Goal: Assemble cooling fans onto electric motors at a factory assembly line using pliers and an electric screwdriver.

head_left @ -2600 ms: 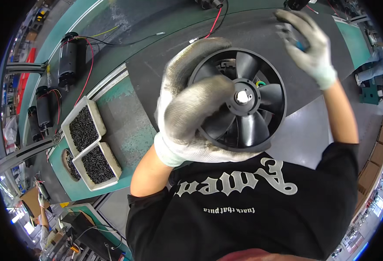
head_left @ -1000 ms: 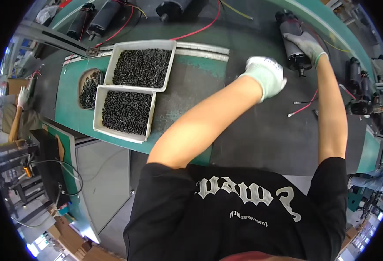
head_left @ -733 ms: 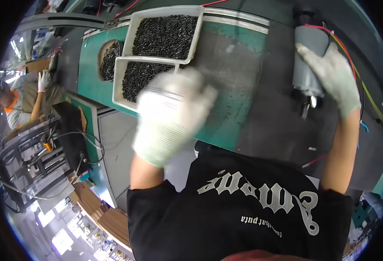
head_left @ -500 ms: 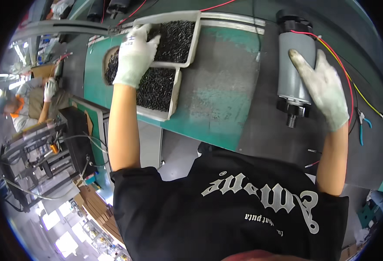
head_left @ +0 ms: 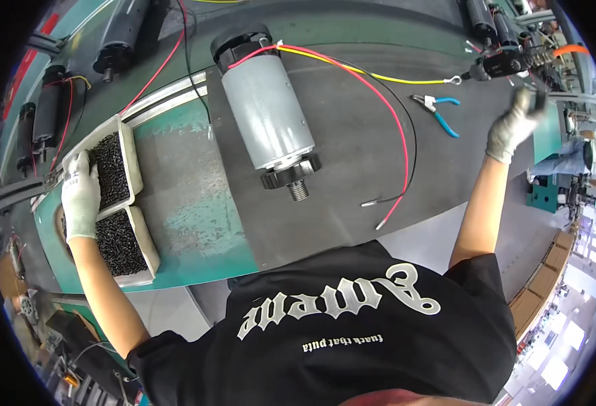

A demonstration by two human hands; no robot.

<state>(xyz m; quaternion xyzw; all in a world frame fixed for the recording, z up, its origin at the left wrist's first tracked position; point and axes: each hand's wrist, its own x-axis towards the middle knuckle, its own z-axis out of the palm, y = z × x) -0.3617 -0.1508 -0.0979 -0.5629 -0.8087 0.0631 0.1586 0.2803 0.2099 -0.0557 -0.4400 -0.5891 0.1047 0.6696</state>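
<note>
The grey motor lies on a dark mat. Left of it, the left hand bends its fingers into a pale bin of black parts, grip hidden. Right of the motor, past blue-handled pliers, the blurred right hand perhaps curls round something dark; I cannot tell.

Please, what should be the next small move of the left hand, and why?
Probably the white-gloved left hand should pick some small black parts from the white rectangular bin: it reaches over them, and the grey cylindrical motor lies untouched.
</note>
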